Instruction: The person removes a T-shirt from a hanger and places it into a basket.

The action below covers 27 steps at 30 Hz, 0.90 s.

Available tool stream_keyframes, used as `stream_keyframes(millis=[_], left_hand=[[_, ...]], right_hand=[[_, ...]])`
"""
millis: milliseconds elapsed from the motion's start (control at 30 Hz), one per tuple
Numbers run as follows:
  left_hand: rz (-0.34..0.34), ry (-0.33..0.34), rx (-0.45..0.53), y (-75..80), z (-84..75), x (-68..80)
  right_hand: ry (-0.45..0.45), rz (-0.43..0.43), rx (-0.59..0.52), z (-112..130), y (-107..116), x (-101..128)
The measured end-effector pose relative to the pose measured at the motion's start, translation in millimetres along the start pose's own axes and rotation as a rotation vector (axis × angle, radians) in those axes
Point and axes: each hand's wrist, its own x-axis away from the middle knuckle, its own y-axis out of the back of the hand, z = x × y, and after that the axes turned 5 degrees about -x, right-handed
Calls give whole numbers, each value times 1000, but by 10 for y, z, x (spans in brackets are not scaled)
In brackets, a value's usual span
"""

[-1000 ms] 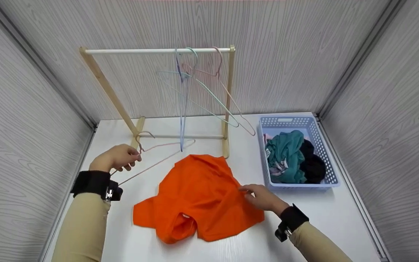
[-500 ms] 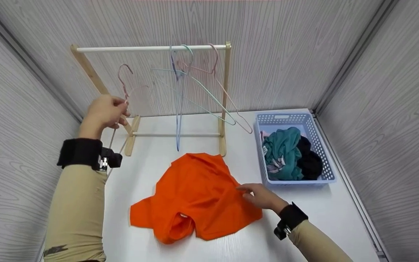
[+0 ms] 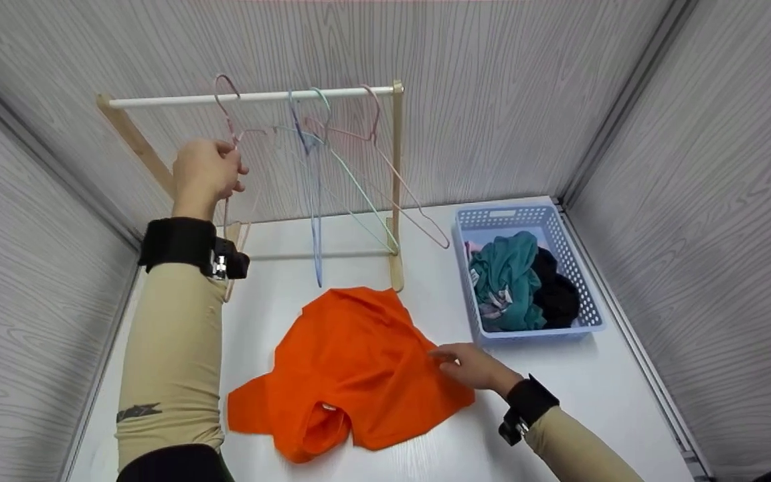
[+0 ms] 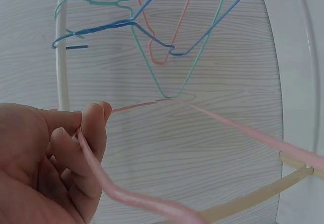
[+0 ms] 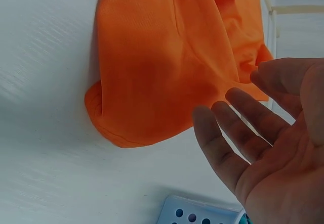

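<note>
head: left hand [image 3: 206, 169] pinched the pink hanger [image 3: 228, 110] up at the rack's rail [image 3: 251, 98], hook looked over it but seating was unclear. orange shirt [image 3: 349, 371] lay unhung mid-table, near the front edge; right hand [image 3: 469, 365] rested flat on it, fingers relaxed. left wrist: fingers [image 4: 93, 128] clamped on the pink wire [image 4: 121, 196]; hook out of frame. right wrist: palm [image 5: 283, 168] open, fingers apart above the shirt [image 5: 167, 57], contact hard to judge.
</note>
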Motion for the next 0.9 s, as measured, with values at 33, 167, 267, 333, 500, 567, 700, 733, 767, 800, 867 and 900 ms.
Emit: stream_keyframes(millis=[33, 167, 267, 333, 500, 567, 700, 733, 767, 800, 867, 900], left_hand=[[-8, 5, 4, -24, 1, -23], [-48, 17, 22, -73, -16, -80], [-53, 14, 22, -74, -44, -97], [-30, 8, 17, -88, -52, -100], [77, -24, 28, -155, 32, -72], [140, -36, 78, -156, 93, -42], [283, -45, 196, -103, 273, 27], [316, -42, 206, -88, 331, 50], [341, -42, 205, -81, 394, 71], [356, -43, 196, -81, 462, 96], [379, -40, 171, -105, 613, 151], [392, -35, 158, -128, 700, 187]], right_hand=[[4, -1, 1, -4, -7, -2], [15, -2, 11, -29, -30, -5], [20, 0, 12, -29, -40, -10], [16, 1, 10, -23, -43, -16], [34, 1, 38, -5, -83, -60], [50, 13, 50, -2, -108, -85], [86, 39, 62, 5, -156, -130], [93, 42, 65, 10, -165, -141], [92, 44, 68, 19, -171, -152], [92, 43, 72, 30, -177, -165], [66, 44, 73, 64, -188, -201], [55, 43, 73, 88, -196, -227]])
